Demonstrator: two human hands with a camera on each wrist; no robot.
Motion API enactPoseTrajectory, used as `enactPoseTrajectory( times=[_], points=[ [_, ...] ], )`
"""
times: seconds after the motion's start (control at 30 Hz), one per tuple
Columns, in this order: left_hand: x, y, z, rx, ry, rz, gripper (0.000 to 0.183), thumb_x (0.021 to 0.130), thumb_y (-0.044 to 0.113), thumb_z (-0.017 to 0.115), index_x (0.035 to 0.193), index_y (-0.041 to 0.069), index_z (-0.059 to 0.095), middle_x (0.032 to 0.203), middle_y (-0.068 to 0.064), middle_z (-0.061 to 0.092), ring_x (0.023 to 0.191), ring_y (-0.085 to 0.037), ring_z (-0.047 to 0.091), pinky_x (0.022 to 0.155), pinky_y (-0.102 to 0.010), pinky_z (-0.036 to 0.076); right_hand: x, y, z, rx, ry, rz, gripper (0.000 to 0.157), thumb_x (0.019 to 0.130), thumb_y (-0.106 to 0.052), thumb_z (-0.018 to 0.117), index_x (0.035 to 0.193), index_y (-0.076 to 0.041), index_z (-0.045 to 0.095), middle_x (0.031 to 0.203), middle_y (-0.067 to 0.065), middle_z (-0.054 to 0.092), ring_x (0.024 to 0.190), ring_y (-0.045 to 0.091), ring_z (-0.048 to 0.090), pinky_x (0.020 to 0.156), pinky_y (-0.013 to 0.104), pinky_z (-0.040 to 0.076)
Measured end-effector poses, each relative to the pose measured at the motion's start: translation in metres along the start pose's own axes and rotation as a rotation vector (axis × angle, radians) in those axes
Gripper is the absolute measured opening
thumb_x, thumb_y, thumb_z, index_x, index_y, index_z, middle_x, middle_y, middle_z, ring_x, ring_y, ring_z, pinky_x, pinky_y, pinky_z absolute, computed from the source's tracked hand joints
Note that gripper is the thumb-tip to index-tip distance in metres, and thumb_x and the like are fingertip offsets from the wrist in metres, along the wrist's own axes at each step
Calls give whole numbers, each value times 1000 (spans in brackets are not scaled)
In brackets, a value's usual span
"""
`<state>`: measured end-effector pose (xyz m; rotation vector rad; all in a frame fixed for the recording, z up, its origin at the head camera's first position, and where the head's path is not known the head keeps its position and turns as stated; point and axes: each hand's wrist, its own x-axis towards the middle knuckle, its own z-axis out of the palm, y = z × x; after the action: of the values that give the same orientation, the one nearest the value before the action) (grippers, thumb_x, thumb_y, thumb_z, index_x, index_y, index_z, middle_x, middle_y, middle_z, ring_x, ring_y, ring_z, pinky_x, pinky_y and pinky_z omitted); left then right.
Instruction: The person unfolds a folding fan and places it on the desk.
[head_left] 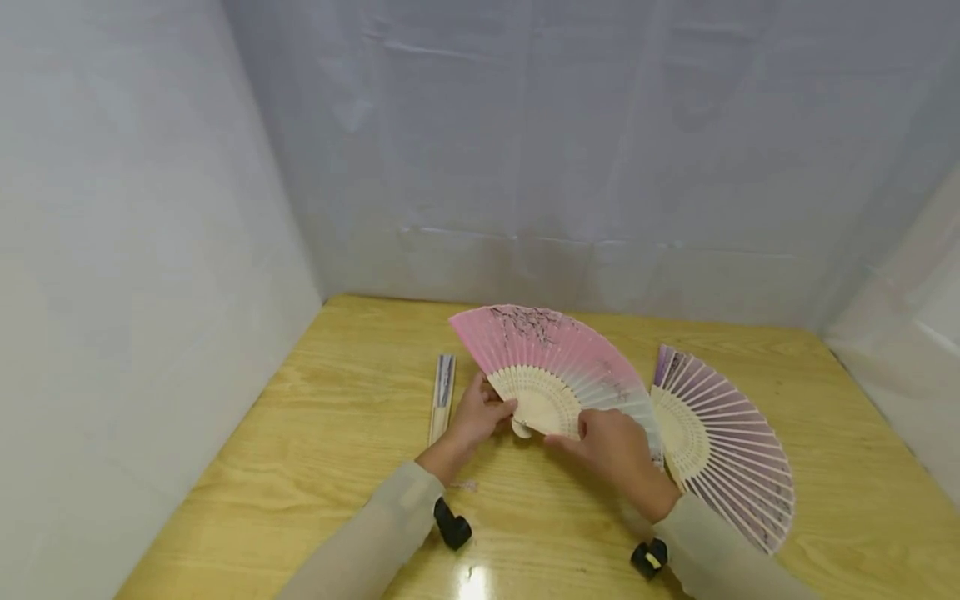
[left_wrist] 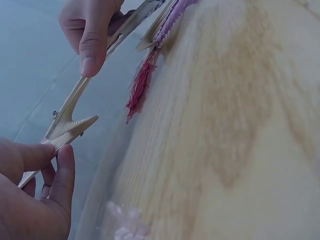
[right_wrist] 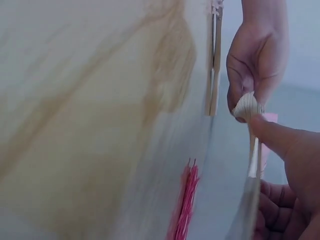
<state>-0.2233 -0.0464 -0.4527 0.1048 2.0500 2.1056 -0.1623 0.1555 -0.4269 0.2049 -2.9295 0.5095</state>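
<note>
Over table [head_left: 300, 467]: pink fan [head_left: 558, 358], spread wide, pink fading to whitish toward the right, dark branch print, cream pierced ribs, pivot end on the near side. At left edge of pink fan: left hand [head_left: 480, 412], fingers curled in, pinching the outer rib between thumb and fingers. At lower right of pink fan, close to its pivot: right hand [head_left: 611, 437], drawn down to a grip on the ribs, thumb on the near face, some fingers hidden behind. Just left of pink fan: folded fan [head_left: 442, 392], lying on table, ribs together, pale pink tassel [head_left: 467, 485] nearer the sleeves. Just right of pink fan, edges overlapping in head view: purple fan [head_left: 738, 446], spread on table, cream ribs showing, narrow end partly behind the right forearm. Near pink fan in left wrist view: red tassel [left_wrist: 141, 90]. On near side of pink fan: light sleeves [head_left: 375, 533], black wrist devices [head_left: 452, 529]. Beyond pink fan: pale sheeting [head_left: 525, 167].
</note>
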Motion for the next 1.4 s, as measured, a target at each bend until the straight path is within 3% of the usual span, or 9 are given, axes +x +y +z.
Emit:
enactPoseTrajectory(
  times=[0.17, 0.37, 0.6, 0.77, 1.07, 1.4],
  points=[
    [1, 1, 2, -13, 0, 9, 50, 92, -4, 62, 135, 2, 40, 102, -20, 60, 81, -16, 59, 78, -37, 57, -2, -4, -1, -21, -15, -18, 58, 79, -56, 73, 54, -16, 40, 50, -6, 32, 47, 11, 31, 40, 27, 25],
    [2, 3, 2, -21, -34, 14, 48, 93, -3, 61, 135, 2, 40, 106, -21, 59, 83, -17, 60, 78, -37, 56, -5, -10, 1, -59, -37, -51, 56, 84, -52, 71, 51, -16, 42, 48, -4, 40, 45, 14, 37, 39, 30, 29],
    [6, 4, 1, 19, -48, -8, 44, 93, -3, 61, 132, 0, 41, 108, -22, 59, 83, -19, 60, 71, -30, 55, -7, -25, 4, -63, -62, -108, 53, 89, -39, 69, 50, -15, 41, 50, -2, 42, 46, 16, 39, 41, 32, 32],
    [11, 6, -1, 42, -65, -7, 44, 93, -4, 61, 132, 1, 43, 111, -20, 59, 86, -19, 60, 69, -28, 54, -7, -37, 9, -127, -71, -148, 50, 91, -33, 66, 52, -14, 42, 50, 1, 44, 45, 18, 44, 39, 36, 36],
    [19, 8, -3, 168, -94, 9, 41, 92, -3, 62, 130, -4, 46, 113, -20, 58, 98, -26, 59, 76, -28, 53, -4, -63, 14, -247, -152, -137, 42, 92, -28, 64, 58, -8, 51, 55, 6, 51, 48, 23, 52, 42, 40, 45],
    [25, 7, -9, 301, -85, -3, 37, 89, -5, 65, 123, -6, 52, 104, -14, 60, 90, -20, 52, 74, -26, 48, -2, -77, 21, -267, -162, -125, 41, 94, -25, 61, 58, -8, 53, 56, 7, 52, 48, 23, 52, 42, 40, 45]
  ],
)
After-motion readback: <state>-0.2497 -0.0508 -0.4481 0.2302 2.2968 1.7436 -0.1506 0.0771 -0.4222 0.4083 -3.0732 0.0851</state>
